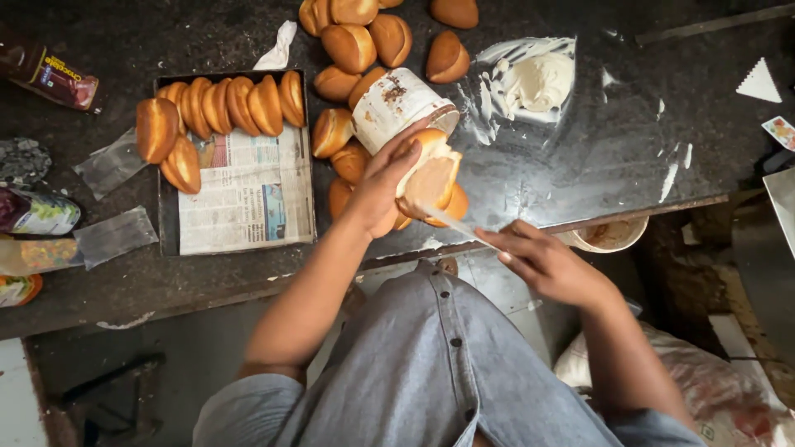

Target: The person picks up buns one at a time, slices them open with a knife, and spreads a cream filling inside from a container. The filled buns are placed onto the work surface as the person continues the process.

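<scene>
As the view looks straight down from the head, the left hand (pixel 383 186) grips a split bun (pixel 431 175) above the counter's near edge, thumb on top and fingers curled beneath it, with the cut face turned up and coated in pale brown spread. The right hand (pixel 542 261) hovers just past that near edge, fingertips pinched on the handle of a thin knife (pixel 457 225) whose blade reaches up to touch the bun's spread face.

Just behind the held bun, a smeared white tub (pixel 404 106) lies tilted among a loose heap of buns (pixel 356 45) that runs toward the counter's far edge. A mound of white cream (pixel 534 81) sits on the dark counter (pixel 604 157) to the right of the heap, with white streaks around it. Toward the left, a shallow tray lined with newspaper (pixel 248 194) carries a row of buns (pixel 224 106) standing on edge along its far side. Squeeze bottles (pixel 37 211) and clear plastic bags (pixel 114 236) lie near the counter's left edge. A small bowl (pixel 609 236) peeks out below the near edge, close to the right hand.
</scene>
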